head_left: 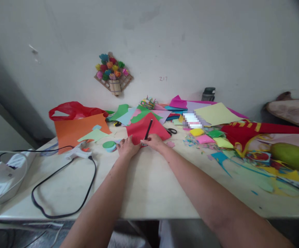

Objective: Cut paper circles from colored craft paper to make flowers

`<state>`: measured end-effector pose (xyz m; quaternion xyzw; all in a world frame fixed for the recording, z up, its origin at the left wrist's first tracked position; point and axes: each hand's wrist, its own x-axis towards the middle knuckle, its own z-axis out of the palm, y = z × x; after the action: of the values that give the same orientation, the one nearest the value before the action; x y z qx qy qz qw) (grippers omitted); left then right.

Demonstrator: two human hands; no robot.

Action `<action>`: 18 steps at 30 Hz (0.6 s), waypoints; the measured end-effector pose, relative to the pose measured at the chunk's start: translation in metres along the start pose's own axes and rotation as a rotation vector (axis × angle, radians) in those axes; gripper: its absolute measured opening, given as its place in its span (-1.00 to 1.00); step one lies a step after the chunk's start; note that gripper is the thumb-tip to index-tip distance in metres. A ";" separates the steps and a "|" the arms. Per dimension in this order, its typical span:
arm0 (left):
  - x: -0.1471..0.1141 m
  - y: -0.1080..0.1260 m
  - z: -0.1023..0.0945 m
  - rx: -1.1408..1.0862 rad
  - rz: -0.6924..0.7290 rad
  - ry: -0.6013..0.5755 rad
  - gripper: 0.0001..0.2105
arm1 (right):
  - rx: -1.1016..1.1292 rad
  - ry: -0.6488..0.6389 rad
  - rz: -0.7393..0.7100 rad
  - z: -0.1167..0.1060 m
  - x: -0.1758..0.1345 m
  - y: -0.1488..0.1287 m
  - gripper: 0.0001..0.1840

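Note:
A sheet of red paper lies on the table in front of me, its near edge under my hands. My left hand rests at its lower left, fingers spread and pressing down. In my right hand is a black pen, its top leaning slightly right and its tip near the paper's lower edge. The tip and whatever lies between the hands are mostly hidden. Left of my left hand sits a small stack of green and blue paper circles. Black-handled scissors lie just beyond the red sheet's right side.
A white glue gun with a looping black cord lies left, near a power strip. Orange paper and a red plastic bag are behind it. Paper scraps, a phone and a green fruit occupy the right.

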<state>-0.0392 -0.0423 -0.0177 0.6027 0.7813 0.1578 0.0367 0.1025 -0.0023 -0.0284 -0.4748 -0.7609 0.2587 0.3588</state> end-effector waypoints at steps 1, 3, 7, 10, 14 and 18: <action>0.000 0.000 0.000 -0.003 0.000 0.000 -0.31 | 0.004 0.001 0.002 0.000 0.000 0.000 -0.70; 0.000 0.000 0.000 -0.008 -0.002 0.002 -0.31 | 0.017 0.005 0.008 0.000 -0.001 -0.001 -0.71; -0.001 0.000 0.000 -0.009 -0.003 0.007 -0.30 | 0.020 0.016 0.022 -0.001 -0.001 -0.001 -0.74; -0.002 0.001 0.000 -0.010 0.000 0.010 -0.31 | 0.017 0.024 0.039 -0.002 -0.001 -0.002 -0.76; -0.001 0.001 0.000 -0.008 -0.002 0.009 -0.32 | -0.003 0.024 0.042 -0.005 -0.002 -0.005 -0.79; -0.001 0.001 0.000 -0.001 -0.003 0.006 -0.32 | -0.041 0.027 0.050 -0.007 -0.004 -0.008 -0.80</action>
<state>-0.0377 -0.0435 -0.0177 0.6010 0.7823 0.1599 0.0349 0.1050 -0.0087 -0.0195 -0.5044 -0.7490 0.2454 0.3526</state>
